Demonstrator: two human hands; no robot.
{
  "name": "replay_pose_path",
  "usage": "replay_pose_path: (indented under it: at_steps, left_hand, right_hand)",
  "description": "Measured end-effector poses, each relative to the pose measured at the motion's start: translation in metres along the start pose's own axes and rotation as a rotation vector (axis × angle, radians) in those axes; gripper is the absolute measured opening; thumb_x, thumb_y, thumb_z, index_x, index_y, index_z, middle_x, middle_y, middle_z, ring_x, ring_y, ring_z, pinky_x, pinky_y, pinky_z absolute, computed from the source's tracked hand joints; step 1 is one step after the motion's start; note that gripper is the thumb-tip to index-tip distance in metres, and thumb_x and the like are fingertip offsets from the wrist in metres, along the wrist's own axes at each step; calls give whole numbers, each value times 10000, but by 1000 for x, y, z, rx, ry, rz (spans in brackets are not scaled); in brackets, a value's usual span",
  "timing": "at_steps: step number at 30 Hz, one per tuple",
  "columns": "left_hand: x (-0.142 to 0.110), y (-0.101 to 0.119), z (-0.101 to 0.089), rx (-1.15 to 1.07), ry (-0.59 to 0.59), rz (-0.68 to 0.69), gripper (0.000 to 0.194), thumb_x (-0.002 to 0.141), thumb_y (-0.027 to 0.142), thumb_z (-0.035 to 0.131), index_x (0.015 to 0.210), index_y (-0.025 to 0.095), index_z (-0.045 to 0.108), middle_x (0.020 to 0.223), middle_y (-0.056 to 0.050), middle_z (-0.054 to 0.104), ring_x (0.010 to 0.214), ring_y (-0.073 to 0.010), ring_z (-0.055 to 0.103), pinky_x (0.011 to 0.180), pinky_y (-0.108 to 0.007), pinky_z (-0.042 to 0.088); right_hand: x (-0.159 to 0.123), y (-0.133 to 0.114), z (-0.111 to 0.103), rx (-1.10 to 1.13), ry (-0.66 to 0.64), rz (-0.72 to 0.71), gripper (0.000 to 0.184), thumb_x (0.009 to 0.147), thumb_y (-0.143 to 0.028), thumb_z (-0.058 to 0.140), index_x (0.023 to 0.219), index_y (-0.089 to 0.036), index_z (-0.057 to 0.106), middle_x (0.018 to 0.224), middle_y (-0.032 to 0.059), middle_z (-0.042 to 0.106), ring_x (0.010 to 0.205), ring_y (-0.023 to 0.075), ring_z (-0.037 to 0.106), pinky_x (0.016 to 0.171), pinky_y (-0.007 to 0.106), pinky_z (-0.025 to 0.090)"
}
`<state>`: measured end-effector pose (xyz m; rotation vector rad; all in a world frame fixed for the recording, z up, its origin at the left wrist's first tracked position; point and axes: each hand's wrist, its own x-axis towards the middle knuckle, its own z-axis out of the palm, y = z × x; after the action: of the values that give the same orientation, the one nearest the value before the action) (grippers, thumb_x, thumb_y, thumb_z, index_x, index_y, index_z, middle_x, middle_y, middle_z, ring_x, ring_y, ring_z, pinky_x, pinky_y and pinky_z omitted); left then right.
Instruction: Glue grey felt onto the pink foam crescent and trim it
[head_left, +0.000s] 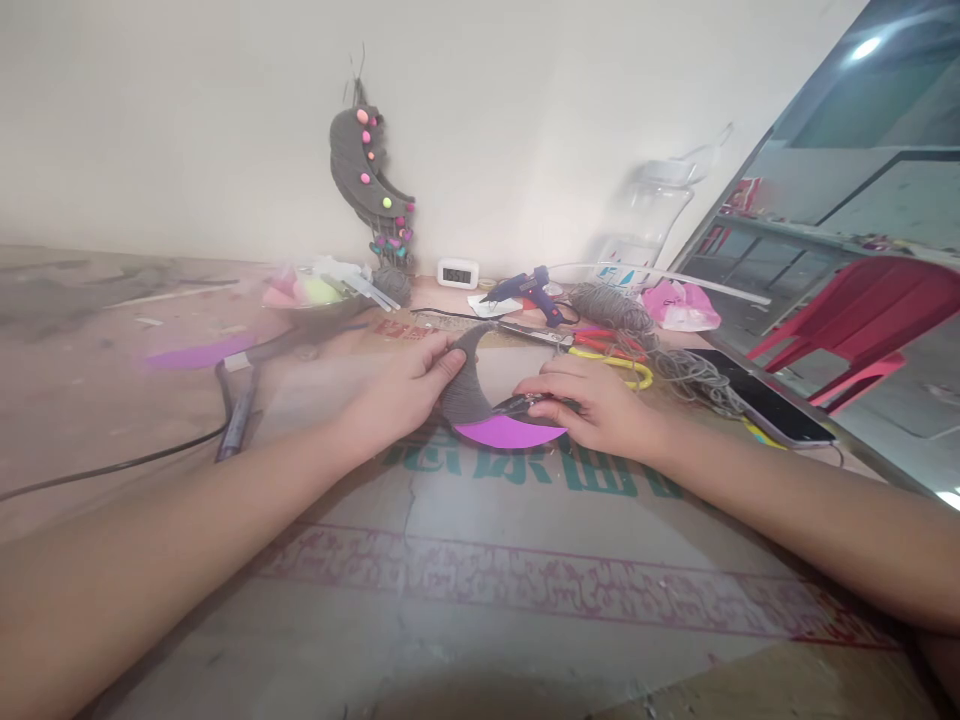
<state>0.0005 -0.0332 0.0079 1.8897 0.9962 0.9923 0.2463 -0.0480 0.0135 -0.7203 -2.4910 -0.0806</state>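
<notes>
A crescent-shaped piece (469, 385) lies low over the work surface, its upper part wound with dark grey yarn. Its lower end shows as bare purple board (510, 432). My left hand (420, 385) is closed on the wrapped upper edge, thumb on top. At the lower right, my right hand (585, 400) has its fingers closed on a small dark bundle of yarn (517, 404) at the border between wrapped and bare parts. The fingers partly hide this bundle.
Behind the hands lie scissors (536, 333) with red and yellow handles, a blue glue gun (536, 292), loose grey yarn (697, 378) and a phone (765, 400). A finished-looking yarn crescent with pompoms (349, 165) hangs on the wall. A black cable (112, 466) crosses the left side.
</notes>
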Motion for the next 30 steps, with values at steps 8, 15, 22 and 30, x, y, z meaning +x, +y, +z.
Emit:
replay_pose_path:
  at_steps: [8,15,22,30]
  left_hand:
    - [0,0,0,-46,-26,-29,272,915,424,430,977,209,585,962,-2,598,749,-142,497,573,-225,352]
    - [0,-1,1,-63,-17,-36,310,906,438,432,1048,220,600,895,1,596,724,-148,495,595,-234,377]
    - [0,2,0,-33,-17,-24,277,910,430,431,951,206,589,886,0,579,742,-143,503,584,-229,376]
    - [-1,2,0,-57,-31,-24,270,911,435,434,952,210,579,834,1,574,724,-154,504,588,-241,358]
  right_hand:
    - [1,0,0,-3,7,-7,218,931,-308,510,999,-161,656,714,34,591,697,150,554,652,268,415]
    - [0,0,1,-2,19,2,214,932,-316,510,988,-172,658,712,27,602,701,146,567,655,267,417]
    - [0,0,0,-9,24,-4,202,928,-293,518,984,-165,663,709,29,607,698,146,567,655,268,418]
    - [-1,-2,-1,-10,33,48,242,925,-323,515,1045,-168,656,772,52,626,726,157,571,660,274,433]
